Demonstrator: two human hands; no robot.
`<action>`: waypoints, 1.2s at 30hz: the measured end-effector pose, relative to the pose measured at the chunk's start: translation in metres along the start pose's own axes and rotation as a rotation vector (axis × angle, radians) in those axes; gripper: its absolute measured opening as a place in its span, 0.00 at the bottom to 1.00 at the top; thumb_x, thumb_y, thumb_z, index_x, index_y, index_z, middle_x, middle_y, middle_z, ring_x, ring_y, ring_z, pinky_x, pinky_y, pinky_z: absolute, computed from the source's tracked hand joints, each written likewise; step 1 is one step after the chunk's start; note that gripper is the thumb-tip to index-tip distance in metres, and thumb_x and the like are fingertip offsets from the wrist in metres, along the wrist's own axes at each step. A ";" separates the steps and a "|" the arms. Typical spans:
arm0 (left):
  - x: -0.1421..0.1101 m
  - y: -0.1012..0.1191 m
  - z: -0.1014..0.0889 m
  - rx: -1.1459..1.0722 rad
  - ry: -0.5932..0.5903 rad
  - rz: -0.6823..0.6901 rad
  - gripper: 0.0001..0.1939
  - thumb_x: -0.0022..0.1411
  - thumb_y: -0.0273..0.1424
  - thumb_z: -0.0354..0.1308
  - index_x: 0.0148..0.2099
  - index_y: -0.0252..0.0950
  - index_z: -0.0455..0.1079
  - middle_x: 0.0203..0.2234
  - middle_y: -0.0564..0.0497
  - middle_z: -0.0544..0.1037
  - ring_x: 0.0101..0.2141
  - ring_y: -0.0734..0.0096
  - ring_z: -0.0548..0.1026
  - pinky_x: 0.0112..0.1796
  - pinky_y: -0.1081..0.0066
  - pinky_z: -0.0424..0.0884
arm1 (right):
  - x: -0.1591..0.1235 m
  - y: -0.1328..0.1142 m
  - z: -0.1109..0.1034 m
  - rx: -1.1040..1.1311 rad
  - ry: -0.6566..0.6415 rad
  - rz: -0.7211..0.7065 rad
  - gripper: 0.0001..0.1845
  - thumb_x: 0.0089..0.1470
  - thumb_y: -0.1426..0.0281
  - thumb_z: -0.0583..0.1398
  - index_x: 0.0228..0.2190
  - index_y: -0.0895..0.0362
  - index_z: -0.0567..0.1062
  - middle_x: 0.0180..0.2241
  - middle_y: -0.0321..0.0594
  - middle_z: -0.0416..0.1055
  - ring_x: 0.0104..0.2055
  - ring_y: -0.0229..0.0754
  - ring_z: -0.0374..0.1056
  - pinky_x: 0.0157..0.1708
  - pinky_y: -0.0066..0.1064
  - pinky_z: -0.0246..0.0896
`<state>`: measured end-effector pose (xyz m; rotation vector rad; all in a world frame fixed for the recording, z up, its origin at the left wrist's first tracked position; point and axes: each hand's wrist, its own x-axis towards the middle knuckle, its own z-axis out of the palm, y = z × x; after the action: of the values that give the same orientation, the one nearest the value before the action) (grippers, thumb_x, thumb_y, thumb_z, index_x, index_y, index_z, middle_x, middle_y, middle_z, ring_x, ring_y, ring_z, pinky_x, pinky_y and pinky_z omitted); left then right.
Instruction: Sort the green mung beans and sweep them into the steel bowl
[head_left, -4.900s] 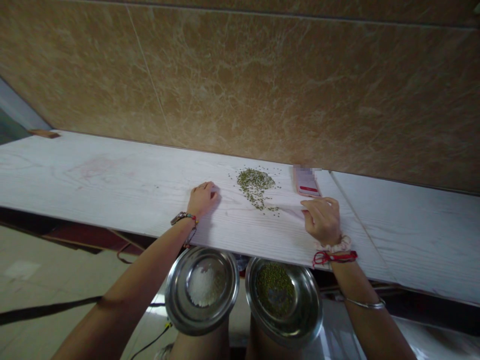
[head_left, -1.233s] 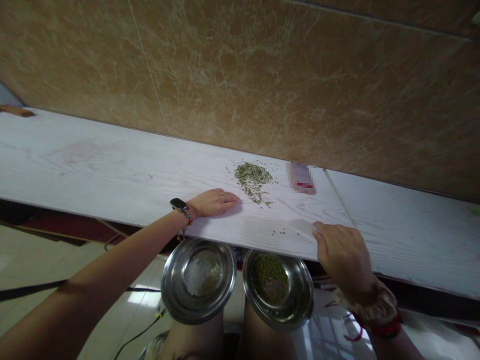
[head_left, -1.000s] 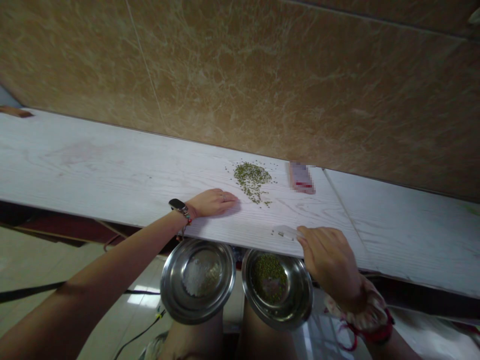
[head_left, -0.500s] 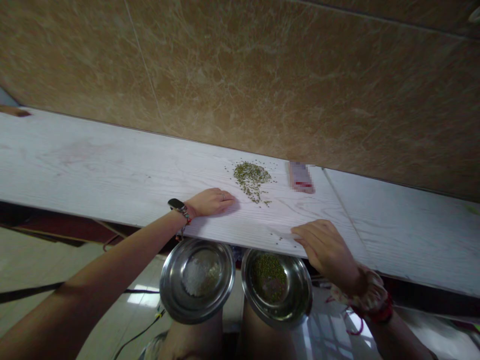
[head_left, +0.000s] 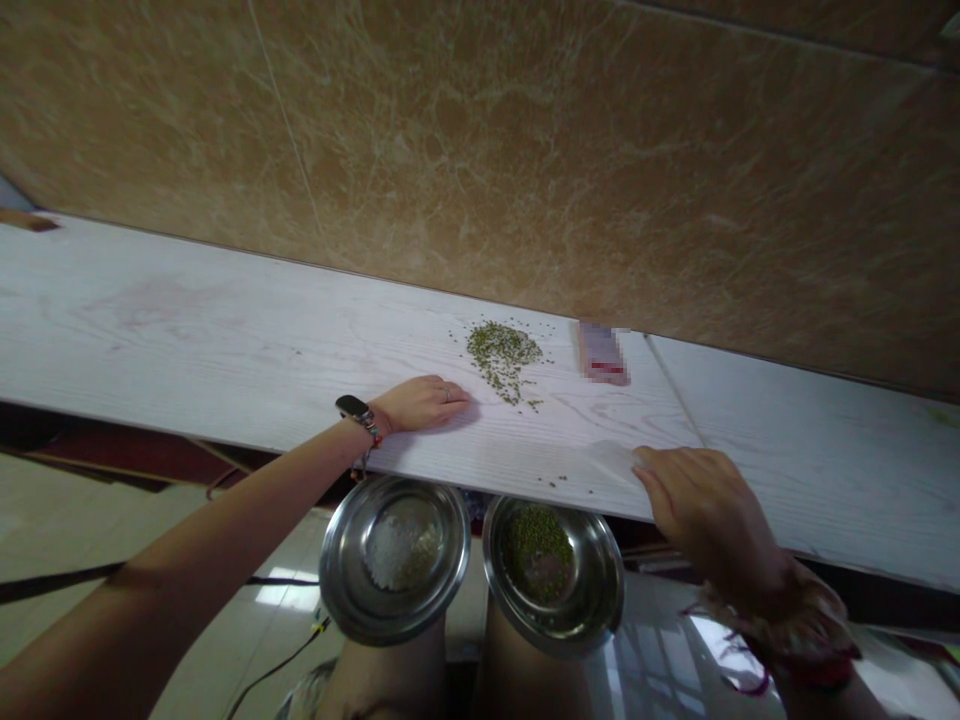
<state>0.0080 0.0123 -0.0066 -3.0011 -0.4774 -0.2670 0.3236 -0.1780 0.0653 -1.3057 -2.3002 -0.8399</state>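
My left hand (head_left: 426, 403), with a ring and a watch, rests palm down on the white wood-grain counter (head_left: 247, 350), its fingers together and holding nothing visible. Just beyond its fingertips lies a loose pile of small green mung beans (head_left: 504, 350). My right hand (head_left: 701, 500) is closed above the front edge at the right, pinching what looks like a thin, pale, see-through scraper (head_left: 611, 458); its outline is faint. A few stray beans (head_left: 559, 481) lie near the edge to its left. Below, a steel bowl (head_left: 611, 600) contains more mung beans.
A second steel bowl (head_left: 330, 590) stands on my left thigh and holds whitish grains. A blurred flat pack (head_left: 602, 353) lies behind, by the brown marbled wall (head_left: 480, 150). A brown wooden piece (head_left: 28, 219) lies at the far left. A cable (head_left: 277, 660) runs along the floor.
My right hand has moved right along the counter's front edge, away from the stray beans, and the pale sheet shows more. A few stray beans shifted slightly. My left hand stays put.
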 end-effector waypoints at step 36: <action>0.004 -0.003 -0.004 0.018 0.044 -0.182 0.16 0.65 0.35 0.50 0.52 0.37 0.65 0.49 0.46 0.75 0.46 0.63 0.74 0.47 0.66 0.67 | 0.035 0.007 0.069 -0.013 0.194 0.057 0.09 0.61 0.74 0.53 0.36 0.58 0.73 0.28 0.39 0.76 0.32 0.40 0.67 0.39 0.34 0.54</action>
<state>0.0099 0.0153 -0.0019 -2.9296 -0.7450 -0.3397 0.3105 -0.1080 0.0354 -1.2311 -2.1014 -0.9203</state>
